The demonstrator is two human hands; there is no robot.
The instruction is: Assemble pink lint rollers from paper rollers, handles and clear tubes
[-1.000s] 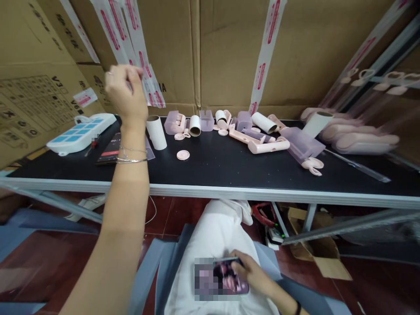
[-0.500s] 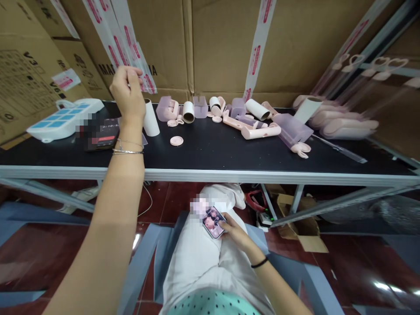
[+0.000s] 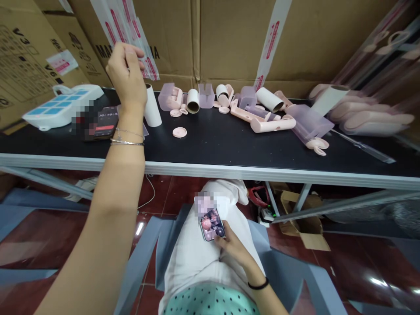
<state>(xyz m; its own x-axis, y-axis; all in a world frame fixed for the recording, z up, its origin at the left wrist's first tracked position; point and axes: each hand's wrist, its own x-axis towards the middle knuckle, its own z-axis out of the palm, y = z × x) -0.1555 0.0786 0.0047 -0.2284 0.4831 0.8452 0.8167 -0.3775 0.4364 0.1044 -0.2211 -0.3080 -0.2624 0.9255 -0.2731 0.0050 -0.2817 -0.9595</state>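
My left hand (image 3: 126,72) is raised above the back of the black table, in front of the cardboard. Its fingers are loosely curled, and I see nothing in them. Just below it to the right, a white cardboard tube (image 3: 152,106) stands upright. A dark phone (image 3: 106,122) with a lit screen lies partly behind the wrist. Down on my lap, my right hand (image 3: 231,243) is closed around a smartphone (image 3: 212,224) with a lit picture on its screen. The thumb rests at the screen's lower edge.
Pale pink plastic parts (image 3: 274,124), lilac translucent boxes (image 3: 310,124) and cardboard tubes (image 3: 269,99) lie along the back of the table (image 3: 210,146). A white case with blue panels (image 3: 62,107) stands left. Pink long-handled items (image 3: 377,122) lie right. An open carton (image 3: 305,218) sits below.
The camera view has shifted slightly, so the table parts appear farther right and higher. The lap smartphone has turned a little and its screen picture differs. My left hand stays raised and curled.
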